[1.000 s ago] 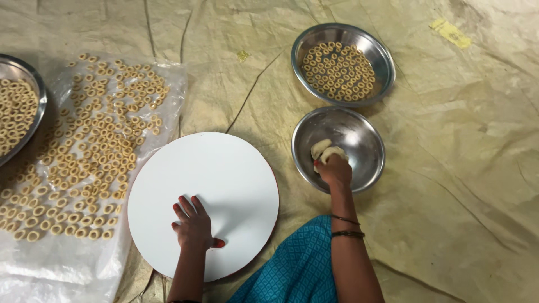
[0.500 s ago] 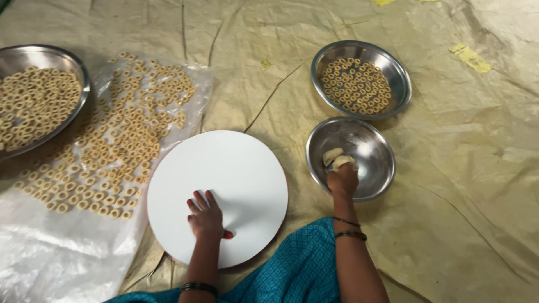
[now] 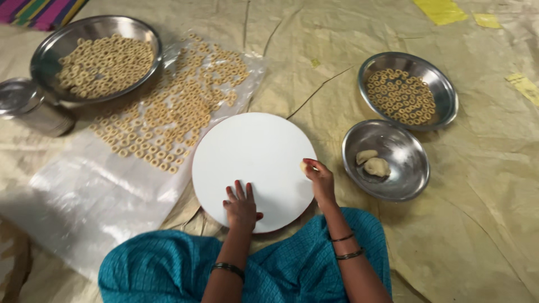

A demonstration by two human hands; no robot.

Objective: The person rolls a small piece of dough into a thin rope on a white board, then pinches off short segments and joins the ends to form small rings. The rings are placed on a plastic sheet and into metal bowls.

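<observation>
Surface: I see a floor covered by a creased tan sheet (image 3: 483,224), with yellow scraps at 1 o'clock and a striped cloth corner at 11 o'clock. No walls are in view.

Item 1: round white board (image 3: 252,151), flat on the sheet at centre frame. Its near edge meets my teal-clad lap.

Item 2: my left hand (image 3: 241,205), at the board's 6 o'clock. It lies palm down with the fingers spread, holding nothing and pressing the board.

Item 3: my right hand (image 3: 320,178), at the board's 4 o'clock edge. Its fingertips are pinched on a small dough piece (image 3: 304,166), held just over the board's rim.

Item 4: clear plastic sheet (image 3: 90,196), spread from 8 to 11 o'clock beside the board. Its far half carries many loose dough rings (image 3: 174,112).

Item 5: large steel bowl (image 3: 50,47), at 10 o'clock, on the far corner of the plastic. It is heaped with more rings.

Item 6: lidded steel canister (image 3: 25,106), at 9 o'clock, touching the large bowl.

Item 7: steel dish of rings (image 3: 446,92), at 2 o'clock, filled in a shallow layer.

Item 8: smaller steel bowl (image 3: 404,179), at 3 o'clock, just beside the dish and near my right hand. It holds two dough lumps (image 3: 376,165).
</observation>
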